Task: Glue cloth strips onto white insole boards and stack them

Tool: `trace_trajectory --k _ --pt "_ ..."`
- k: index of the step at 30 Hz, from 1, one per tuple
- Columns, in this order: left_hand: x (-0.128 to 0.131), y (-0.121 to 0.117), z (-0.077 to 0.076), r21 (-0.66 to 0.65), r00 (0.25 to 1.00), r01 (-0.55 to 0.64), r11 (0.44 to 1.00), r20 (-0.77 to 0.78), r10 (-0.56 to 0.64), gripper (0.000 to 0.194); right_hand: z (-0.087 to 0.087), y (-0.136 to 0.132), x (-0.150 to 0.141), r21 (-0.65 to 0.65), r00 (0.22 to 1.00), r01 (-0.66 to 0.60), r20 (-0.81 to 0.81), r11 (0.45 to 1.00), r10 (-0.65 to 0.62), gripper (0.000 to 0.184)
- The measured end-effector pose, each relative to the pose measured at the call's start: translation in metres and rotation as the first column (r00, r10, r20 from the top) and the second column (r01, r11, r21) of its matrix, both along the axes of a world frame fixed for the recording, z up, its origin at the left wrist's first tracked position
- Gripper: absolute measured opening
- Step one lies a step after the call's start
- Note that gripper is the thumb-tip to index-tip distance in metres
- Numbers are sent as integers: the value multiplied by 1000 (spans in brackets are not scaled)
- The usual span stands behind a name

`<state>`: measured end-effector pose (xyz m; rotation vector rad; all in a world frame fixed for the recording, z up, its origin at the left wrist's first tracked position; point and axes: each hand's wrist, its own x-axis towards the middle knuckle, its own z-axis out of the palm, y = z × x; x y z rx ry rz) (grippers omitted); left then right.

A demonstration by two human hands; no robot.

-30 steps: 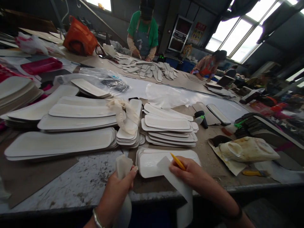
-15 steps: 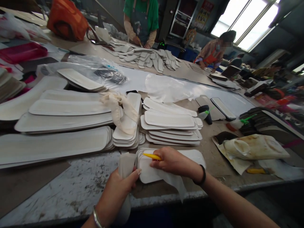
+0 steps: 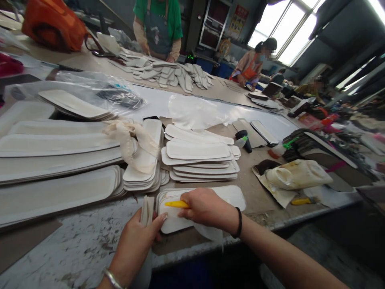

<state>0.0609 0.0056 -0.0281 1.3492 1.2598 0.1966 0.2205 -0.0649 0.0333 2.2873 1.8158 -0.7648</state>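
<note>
My left hand [image 3: 134, 237] is closed around a folded bundle of thin whitish sheets [image 3: 146, 210], whose lower end hangs below the table edge. Between the fingers of my right hand [image 3: 207, 206] is a yellow-handled tool [image 3: 177, 204], its yellow end pointing left; its other end is hidden by the hand. Beneath that hand lies a stack of white rounded panels [image 3: 234, 196], fanned at its left end. A thin translucent sheet [image 3: 209, 232] hangs below my right hand over the table's front edge; whether the fingers grip it I cannot tell.
Piles of long white panels [image 3: 57, 190] and shorter panels [image 3: 198, 150] stand behind my hands. A cream cloth strip [image 3: 144, 160] drapes over one pile. To the right are a stained container [image 3: 297, 174] and a yellow-handled brush [image 3: 300, 201]. People work across the table.
The view has shifted, so the scene sits further left. The bundle in my left hand appears narrower, turned more edge-on. My right hand still holds the yellow-handled tool over the panels.
</note>
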Motion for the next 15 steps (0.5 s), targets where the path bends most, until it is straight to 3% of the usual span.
trace_trajectory --k 3,8,12,15 --pt "-1 1 -3 -12 1000 -26 1000 -11 26 38 9 -38 25 -18 990 127 61 992 -126 20" --pt "-6 1 -17 -13 999 -52 999 12 53 41 11 -105 74 99 914 388 85 916 -396 18" --pt "-9 2 -26 44 1000 -28 999 -1 28 43 2 -113 76 132 861 474 141 871 -489 18" --pt "-9 3 -23 206 997 52 977 -69 -39 41 -4 -105 70 139 828 487 241 862 -506 20"
